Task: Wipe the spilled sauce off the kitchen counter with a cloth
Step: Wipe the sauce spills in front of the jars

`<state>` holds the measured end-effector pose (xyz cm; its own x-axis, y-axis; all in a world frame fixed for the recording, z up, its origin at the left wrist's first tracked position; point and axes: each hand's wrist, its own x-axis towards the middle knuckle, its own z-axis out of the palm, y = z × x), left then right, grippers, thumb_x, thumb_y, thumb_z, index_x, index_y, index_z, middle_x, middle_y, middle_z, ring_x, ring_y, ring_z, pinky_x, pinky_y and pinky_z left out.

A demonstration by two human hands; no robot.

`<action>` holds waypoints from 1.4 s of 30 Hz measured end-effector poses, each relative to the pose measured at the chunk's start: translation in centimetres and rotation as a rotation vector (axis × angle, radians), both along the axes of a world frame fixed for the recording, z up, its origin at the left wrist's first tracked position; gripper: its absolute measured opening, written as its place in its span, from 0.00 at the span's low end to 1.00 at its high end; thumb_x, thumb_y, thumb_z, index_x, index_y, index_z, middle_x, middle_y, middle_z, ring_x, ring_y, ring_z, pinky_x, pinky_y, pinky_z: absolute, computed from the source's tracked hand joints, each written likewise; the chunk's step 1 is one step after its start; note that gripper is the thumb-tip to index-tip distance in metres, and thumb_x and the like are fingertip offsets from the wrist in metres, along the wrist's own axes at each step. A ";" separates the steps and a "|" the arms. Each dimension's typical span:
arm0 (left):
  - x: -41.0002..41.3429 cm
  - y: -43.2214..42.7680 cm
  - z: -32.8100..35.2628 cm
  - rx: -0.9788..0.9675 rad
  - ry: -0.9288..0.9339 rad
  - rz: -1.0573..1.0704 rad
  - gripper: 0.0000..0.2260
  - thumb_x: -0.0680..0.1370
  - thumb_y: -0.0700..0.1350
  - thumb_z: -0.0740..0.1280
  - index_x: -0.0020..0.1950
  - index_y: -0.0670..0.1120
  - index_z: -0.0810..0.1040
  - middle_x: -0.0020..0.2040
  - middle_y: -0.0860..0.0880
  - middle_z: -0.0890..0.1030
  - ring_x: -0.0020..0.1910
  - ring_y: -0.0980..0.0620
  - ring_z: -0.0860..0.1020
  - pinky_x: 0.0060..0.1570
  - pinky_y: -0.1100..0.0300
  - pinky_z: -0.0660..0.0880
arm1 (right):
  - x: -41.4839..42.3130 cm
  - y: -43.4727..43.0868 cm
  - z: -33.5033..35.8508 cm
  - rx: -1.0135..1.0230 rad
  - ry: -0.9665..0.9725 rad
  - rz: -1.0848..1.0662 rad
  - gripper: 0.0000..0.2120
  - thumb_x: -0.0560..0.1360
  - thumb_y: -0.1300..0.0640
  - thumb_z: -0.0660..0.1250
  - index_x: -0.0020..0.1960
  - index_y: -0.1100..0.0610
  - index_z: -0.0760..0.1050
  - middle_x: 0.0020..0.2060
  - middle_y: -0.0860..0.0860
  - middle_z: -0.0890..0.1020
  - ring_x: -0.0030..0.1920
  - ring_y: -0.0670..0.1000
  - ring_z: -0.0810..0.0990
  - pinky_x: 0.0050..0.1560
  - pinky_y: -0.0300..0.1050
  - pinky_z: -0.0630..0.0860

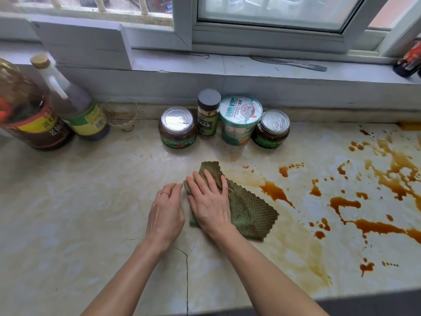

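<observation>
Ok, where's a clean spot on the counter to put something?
Bare counter lies left of the left hand, in front of the bottles, to the near edge. The jars crowd the back; sauce spills cover the right, past the green cloth.

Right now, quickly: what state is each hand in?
Left hand: open, fingers loosely curled, holding nothing, beside the green cloth.
Right hand: open, pressing flat on the green cloth.

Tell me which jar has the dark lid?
The tall thin jar, second from left. The left squat jar and right squat jar have shiny silver lids.
</observation>
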<state>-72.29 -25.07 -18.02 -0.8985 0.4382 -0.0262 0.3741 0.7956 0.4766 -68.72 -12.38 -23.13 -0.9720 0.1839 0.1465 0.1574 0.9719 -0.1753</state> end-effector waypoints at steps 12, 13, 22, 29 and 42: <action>-0.9 1.1 0.4 0.017 0.004 -0.040 0.20 0.74 0.33 0.61 0.66 0.41 0.72 0.64 0.44 0.73 0.59 0.43 0.73 0.54 0.52 0.74 | -5.6 4.8 1.0 -0.061 -0.052 -0.108 0.27 0.77 0.45 0.50 0.72 0.52 0.69 0.70 0.54 0.73 0.70 0.57 0.69 0.70 0.62 0.61; -0.9 1.2 0.4 0.015 0.001 -0.043 0.20 0.74 0.33 0.60 0.66 0.41 0.71 0.64 0.44 0.73 0.59 0.43 0.73 0.55 0.52 0.74 | -5.5 5.4 1.0 -0.068 -0.042 -0.126 0.27 0.77 0.45 0.51 0.72 0.53 0.69 0.69 0.55 0.73 0.69 0.57 0.70 0.69 0.61 0.62; -0.8 2.1 0.1 0.023 -0.042 -0.058 0.20 0.75 0.34 0.60 0.67 0.42 0.71 0.66 0.45 0.72 0.62 0.46 0.71 0.56 0.53 0.74 | -0.1 9.5 0.7 -0.070 0.036 -0.386 0.28 0.77 0.46 0.54 0.73 0.59 0.67 0.69 0.58 0.71 0.67 0.57 0.71 0.69 0.57 0.67; -1.2 3.2 -0.3 0.018 -0.041 -0.069 0.23 0.74 0.33 0.60 0.69 0.40 0.69 0.70 0.41 0.68 0.68 0.43 0.67 0.65 0.53 0.69 | -0.2 5.1 1.4 -0.185 0.077 -0.247 0.29 0.76 0.52 0.62 0.74 0.63 0.63 0.70 0.59 0.68 0.67 0.58 0.69 0.70 0.54 0.68; -2.2 4.1 0.8 -0.140 -0.069 -0.129 0.25 0.75 0.37 0.56 0.73 0.42 0.61 0.74 0.45 0.61 0.72 0.47 0.60 0.66 0.59 0.65 | -10.3 6.5 1.6 -0.242 -0.057 -0.195 0.34 0.71 0.52 0.54 0.74 0.66 0.62 0.76 0.59 0.61 0.75 0.56 0.61 0.75 0.52 0.49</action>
<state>-74.51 -21.00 -17.25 -0.8290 0.5375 -0.1545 0.4475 0.8032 0.3932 -79.01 -5.84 -21.56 -0.9204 0.3904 0.0220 0.3529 0.8536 -0.3833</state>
